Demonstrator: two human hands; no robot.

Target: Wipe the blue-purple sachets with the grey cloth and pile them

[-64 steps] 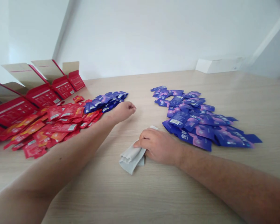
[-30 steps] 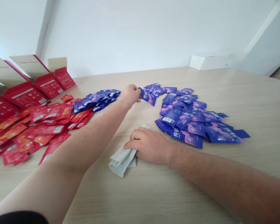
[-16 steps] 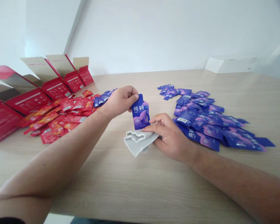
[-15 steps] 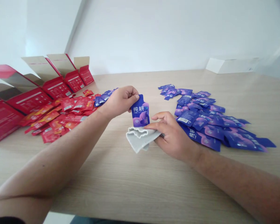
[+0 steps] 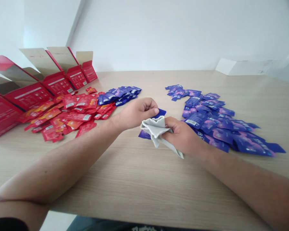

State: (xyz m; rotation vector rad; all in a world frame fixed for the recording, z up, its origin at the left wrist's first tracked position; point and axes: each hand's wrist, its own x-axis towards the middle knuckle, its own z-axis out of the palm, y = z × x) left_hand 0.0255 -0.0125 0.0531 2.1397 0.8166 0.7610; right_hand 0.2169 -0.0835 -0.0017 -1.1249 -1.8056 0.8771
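My left hand [image 5: 144, 111] pinches a small blue-purple sachet [image 5: 144, 134] at its upper corner, above the middle of the table. A pale grey cloth [image 5: 155, 127] covers most of the sachet's front, so only two of its ends show. My right hand [image 5: 180, 133] is closed on the folded cloth and presses it against the sachet. Right of this hand lies a spread pile of blue-purple sachets [image 5: 216, 131]. A smaller heap of blue sachets [image 5: 120, 94] lies beyond my left hand, next to a pile of red and orange sachets [image 5: 74, 109].
Several red cardboard boxes [image 5: 57, 83] with raised flaps stand in a row at the left. A white box [image 5: 240, 66] lies at the back right against the wall. The wooden table's [image 5: 144, 189] near edge is close to my lap.
The sachet has turned from upright to tilted, and the cloth has come up over its printed front. Both hands have shifted slightly right, and my right fingers have closed more on the cloth.
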